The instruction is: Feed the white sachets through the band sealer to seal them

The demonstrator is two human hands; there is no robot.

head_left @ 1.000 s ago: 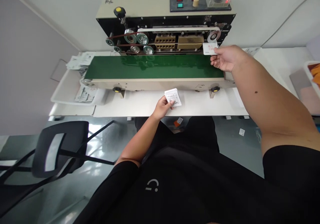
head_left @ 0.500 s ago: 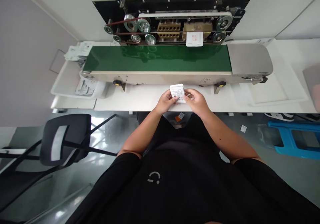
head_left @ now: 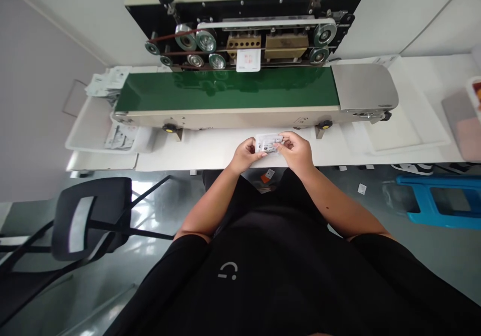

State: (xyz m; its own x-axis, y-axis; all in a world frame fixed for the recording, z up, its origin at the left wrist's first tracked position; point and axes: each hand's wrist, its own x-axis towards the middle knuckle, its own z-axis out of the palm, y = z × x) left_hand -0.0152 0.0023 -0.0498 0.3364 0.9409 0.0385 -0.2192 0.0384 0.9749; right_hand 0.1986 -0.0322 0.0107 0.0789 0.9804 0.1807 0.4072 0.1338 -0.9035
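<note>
My left hand (head_left: 246, 154) and my right hand (head_left: 296, 150) meet over the front edge of the white table (head_left: 210, 153), both pinching a small stack of white printed packets (head_left: 268, 143). Beyond them a sealing machine (head_left: 240, 30) stands with a green conveyor belt (head_left: 225, 89). One white packet (head_left: 248, 60) rides upright along the belt's back edge, under the brass sealing blocks, roughly at the middle of the machine.
A white tray (head_left: 86, 130) at the belt's left end holds several sealed packets. A metal plate (head_left: 363, 86) forms the belt's right end. A black chair (head_left: 90, 221) stands at the lower left, a blue stool (head_left: 439, 201) at the right. Loose packets lie on the floor.
My right hand let go of a packet at the machine's right end and came back to the stack in my left hand. That packet has travelled left along the belt.
</note>
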